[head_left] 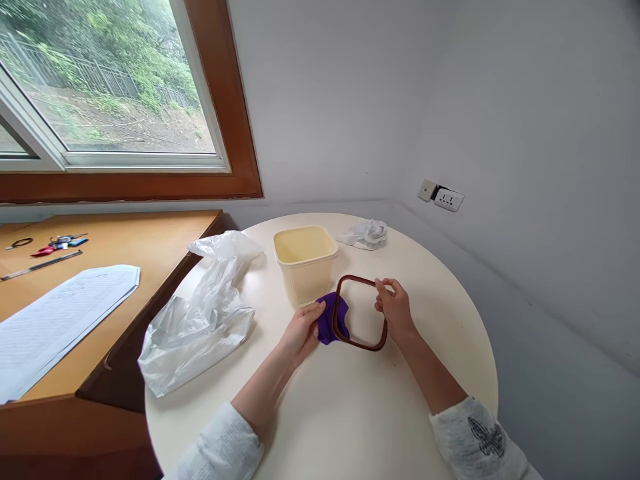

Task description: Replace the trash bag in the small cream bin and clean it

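on the surface (pixel 330 420) we saw a crumpled bag (pixel 197 337), then an open bin (pixel 307 279). our left hand (pixel 301 331) pinched a purple cloth (pixel 327 321) at one side of a frame (pixel 367 346), right of the bin; our right hand (pixel 395 311) gripped its other side. beyond that one side, we couldn't tell what was done or left. it looked reddish-brown, thin, round-cornered.

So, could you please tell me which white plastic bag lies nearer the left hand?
The large, spread-out white plastic bag, left of the cream square plastic bin; the small, crumpled white one lies right of the bin, farther back.
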{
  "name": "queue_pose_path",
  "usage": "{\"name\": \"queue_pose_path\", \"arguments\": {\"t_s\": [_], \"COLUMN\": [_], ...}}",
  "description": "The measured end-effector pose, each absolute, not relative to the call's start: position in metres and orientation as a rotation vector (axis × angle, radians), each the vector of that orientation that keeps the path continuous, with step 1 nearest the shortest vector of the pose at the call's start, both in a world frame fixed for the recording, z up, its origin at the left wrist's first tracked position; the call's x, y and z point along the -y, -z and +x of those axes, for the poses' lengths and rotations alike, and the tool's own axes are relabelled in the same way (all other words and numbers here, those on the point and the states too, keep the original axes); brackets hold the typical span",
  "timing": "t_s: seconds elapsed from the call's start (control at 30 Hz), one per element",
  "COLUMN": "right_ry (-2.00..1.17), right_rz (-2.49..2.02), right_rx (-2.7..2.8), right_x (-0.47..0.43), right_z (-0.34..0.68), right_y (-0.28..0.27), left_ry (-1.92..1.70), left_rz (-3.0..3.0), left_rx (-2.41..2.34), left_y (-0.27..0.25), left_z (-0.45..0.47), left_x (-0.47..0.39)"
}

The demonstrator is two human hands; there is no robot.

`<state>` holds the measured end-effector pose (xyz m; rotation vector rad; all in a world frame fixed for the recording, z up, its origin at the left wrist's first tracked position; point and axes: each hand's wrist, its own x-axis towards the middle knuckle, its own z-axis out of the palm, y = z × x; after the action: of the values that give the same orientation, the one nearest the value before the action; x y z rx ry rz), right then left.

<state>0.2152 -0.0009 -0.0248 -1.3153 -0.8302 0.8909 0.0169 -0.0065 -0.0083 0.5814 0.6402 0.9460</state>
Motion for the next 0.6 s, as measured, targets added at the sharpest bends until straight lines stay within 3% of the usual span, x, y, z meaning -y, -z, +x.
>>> {"name": "queue_pose_path", "arguments": {"t_s": [0.3, 0.6], "right_ry": [-0.835, -1.01], "right_rz": [-1.335, -1.355], "right_rx": [0.661, 1.033], "right_x": [0.001, 0.001], "right_z": [0.214, 0.216], "right_y": [0.029, 0.018], "left_ry": [-0.95, -0.95], "left_rz": [0.576, 0.675], "left_rx": [-0.544, -0.549], "left_y": [0.005, 0.015], "left_z": [0.022, 0.014], "left_x": [0.013, 0.005]}}
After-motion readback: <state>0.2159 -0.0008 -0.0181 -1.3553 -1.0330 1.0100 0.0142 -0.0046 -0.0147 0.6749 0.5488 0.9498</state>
